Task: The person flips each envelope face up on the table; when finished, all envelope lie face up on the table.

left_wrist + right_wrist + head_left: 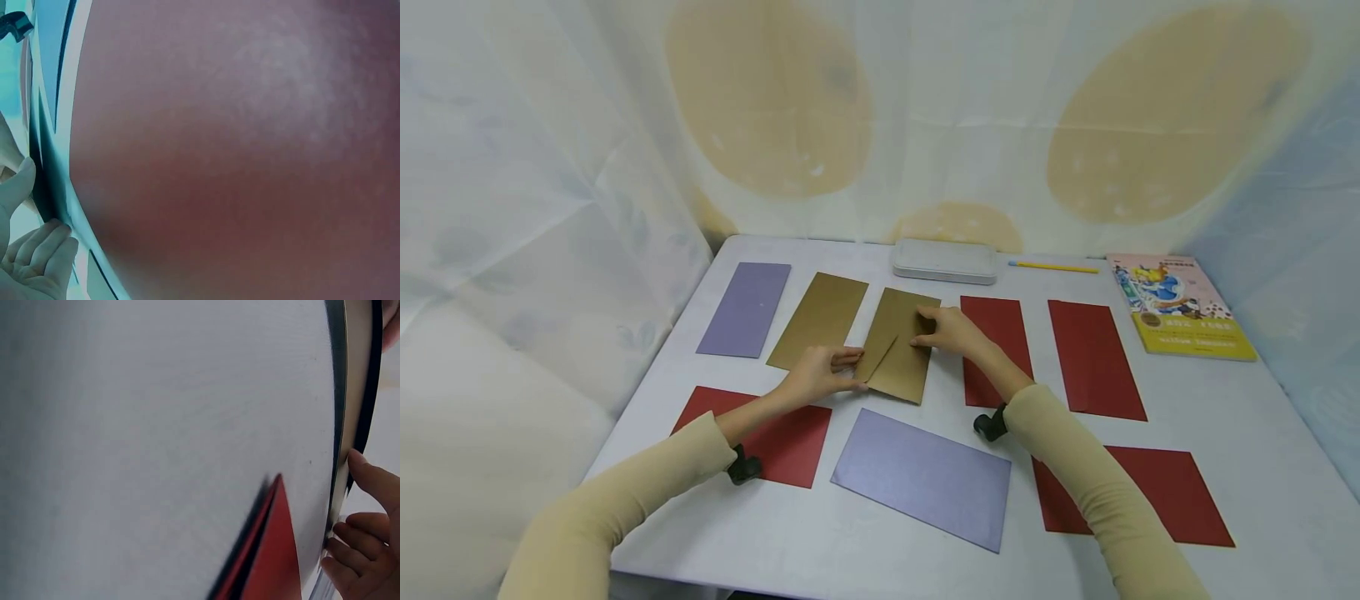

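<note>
Evidently, one gold card [908, 375] sits mid-scene on the tabletop [737, 542]; left hand [820, 372] pinches its lower-left edge, right hand [953, 331] grips its right side (slanted fold line between). Light, level pressure from each grip should avoid creasing.

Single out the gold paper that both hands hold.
The right gold paper: the left hand and right hand hold its opposite sides; the left gold paper lies flat, unheld.
</note>
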Demonstrator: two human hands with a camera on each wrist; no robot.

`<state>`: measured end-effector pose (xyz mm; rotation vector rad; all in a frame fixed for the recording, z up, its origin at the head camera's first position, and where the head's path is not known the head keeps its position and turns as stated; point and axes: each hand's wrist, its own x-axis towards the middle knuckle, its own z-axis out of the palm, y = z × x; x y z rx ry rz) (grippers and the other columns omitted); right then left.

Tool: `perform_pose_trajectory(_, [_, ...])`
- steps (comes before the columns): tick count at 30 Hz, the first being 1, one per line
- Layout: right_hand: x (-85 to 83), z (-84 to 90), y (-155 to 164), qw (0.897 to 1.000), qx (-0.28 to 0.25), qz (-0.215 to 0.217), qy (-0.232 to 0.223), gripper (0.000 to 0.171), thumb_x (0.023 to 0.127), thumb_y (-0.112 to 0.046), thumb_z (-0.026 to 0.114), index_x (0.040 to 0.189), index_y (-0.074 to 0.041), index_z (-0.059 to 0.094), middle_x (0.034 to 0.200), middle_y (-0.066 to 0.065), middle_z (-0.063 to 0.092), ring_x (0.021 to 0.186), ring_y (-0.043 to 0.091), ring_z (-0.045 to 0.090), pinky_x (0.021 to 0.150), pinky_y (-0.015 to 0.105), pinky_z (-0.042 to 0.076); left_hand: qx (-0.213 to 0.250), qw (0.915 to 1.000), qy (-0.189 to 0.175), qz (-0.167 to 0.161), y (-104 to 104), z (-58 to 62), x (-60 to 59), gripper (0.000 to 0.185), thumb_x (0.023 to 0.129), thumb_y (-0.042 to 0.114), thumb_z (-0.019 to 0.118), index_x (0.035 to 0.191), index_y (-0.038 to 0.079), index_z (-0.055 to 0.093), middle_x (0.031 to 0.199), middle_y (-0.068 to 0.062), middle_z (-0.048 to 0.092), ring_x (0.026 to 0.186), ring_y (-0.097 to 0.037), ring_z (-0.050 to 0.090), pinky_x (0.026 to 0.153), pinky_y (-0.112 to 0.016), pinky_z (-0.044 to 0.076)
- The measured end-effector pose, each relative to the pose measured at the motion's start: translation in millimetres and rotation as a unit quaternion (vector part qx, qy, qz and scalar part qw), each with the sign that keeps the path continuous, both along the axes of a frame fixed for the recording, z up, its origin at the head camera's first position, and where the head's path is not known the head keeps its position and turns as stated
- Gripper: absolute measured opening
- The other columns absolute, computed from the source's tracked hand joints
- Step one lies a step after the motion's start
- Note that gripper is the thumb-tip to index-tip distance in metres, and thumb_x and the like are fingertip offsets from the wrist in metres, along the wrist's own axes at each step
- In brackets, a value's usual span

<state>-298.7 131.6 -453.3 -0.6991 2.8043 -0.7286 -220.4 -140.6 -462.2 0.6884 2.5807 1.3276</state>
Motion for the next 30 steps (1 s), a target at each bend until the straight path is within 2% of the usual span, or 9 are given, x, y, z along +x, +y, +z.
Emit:
perform_pose_trajectory(8, [-1.1,-0.6,0,1.0,-0.002,0.002,0.004,0.071,0.086,-0.026,0.075,0.141,0.004,0.044,0.14,0.021,0.048,0.13,0.031,0.045,0.104,0.043,0.039,-0.039,0.9989,0.024,0.006,3,-2.7,2.1,0.066,0.073,0.019,0.086,0.128,-0.005,0.059,0.126,-0.016,0.061,0.113,-0.022,0.061,0.091,-0.032,0.049])
perform_pose_trajectory(14, [0.4,0.1,4,1.0,-0.014,0.008,0.012,0.07,0.086,-0.025,0.075,0.141,0.004,0.045,0.139,0.02,0.049,0.128,0.03,0.047,0.103,0.043,0.039,-0.067,0.9959,0.06,-0.003,3,-1.5,3.8,0.066,0.073,0.02,0.086,0.128,-0.004,0.059,0.126,-0.015,0.062,0.114,-0.021,0.06,0.094,-0.034,0.048])
perform_pose_trajectory(18, [7.1,4.7,9,0.999,-0.03,0.013,0.013,0.07,0.085,-0.025,0.076,0.142,0.003,0.044,0.14,0.019,0.049,0.127,0.029,0.048,0.1,0.043,0.042,-0.068,0.9936,0.088,-0.019,2,-0.1,4.6,0.063,0.075,0.018,0.085,0.128,-0.005,0.059,0.126,-0.014,0.061,0.117,-0.022,0.058,0.096,-0.035,0.046])
perform_pose_trajectory(23, [20.9,12.5,15,0.999,-0.04,0.03,0.013,0.067,0.084,-0.023,0.077,0.139,0.002,0.048,0.134,0.018,0.055,0.123,0.03,0.052,0.096,0.044,0.046,-0.056,0.9895,0.121,-0.057,1,0.6,5.3,0.057,0.078,0.02,0.082,0.126,-0.004,0.061,0.123,-0.014,0.063,0.116,-0.023,0.059,0.095,-0.037,0.047])
perform_pose_trajectory(26, [28.4,14.9,16,0.998,-0.034,0.044,0.007,0.064,0.084,-0.023,0.077,0.137,0.002,0.051,0.13,0.017,0.058,0.121,0.029,0.054,0.094,0.044,0.047,-0.052,0.9884,0.123,-0.072,0,-0.9,6.0,0.055,0.08,0.021,0.08,0.126,-0.004,0.061,0.122,-0.014,0.064,0.116,-0.022,0.059,0.095,-0.037,0.047])
perform_pose_trajectory(30, [34.3,14.5,16,0.998,-0.015,0.06,-0.005,0.061,0.085,-0.026,0.076,0.135,0.001,0.054,0.13,0.015,0.059,0.117,0.026,0.057,0.09,0.039,0.049,-0.056,0.9892,0.108,-0.082,1,-2.5,7.3,0.054,0.081,0.021,0.08,0.126,-0.002,0.062,0.121,-0.011,0.065,0.116,-0.02,0.059,0.095,-0.036,0.047])
